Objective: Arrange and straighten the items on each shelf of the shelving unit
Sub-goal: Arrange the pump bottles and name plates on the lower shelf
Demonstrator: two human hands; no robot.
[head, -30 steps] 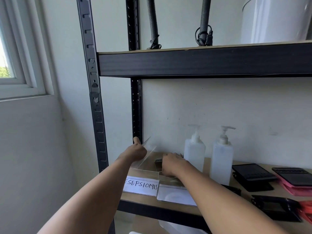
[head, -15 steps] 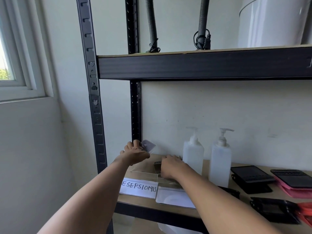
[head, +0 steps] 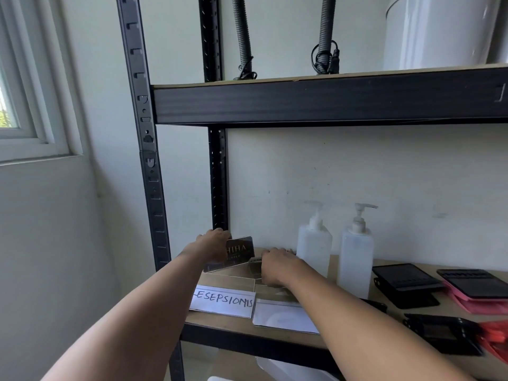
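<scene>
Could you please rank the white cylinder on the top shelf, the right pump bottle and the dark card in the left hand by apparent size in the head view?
1. White cylinder, though partly cropped.
2. Right pump bottle.
3. Dark card, partly covered by the left hand.

Soft daylight from window point(head: 16, 105) (left), wide-angle bowed edges

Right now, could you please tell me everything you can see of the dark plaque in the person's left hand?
The dark plaque is a thin, glossy rectangular plate with pale lettering, "HIHA" legible and a smaller line beneath. It looks like acrylic or glass. The left hand grips its left end, covering part of the text, and holds it tilted near the back left corner of the shelf. Whether its lower edge touches the shelf is unclear.
</scene>
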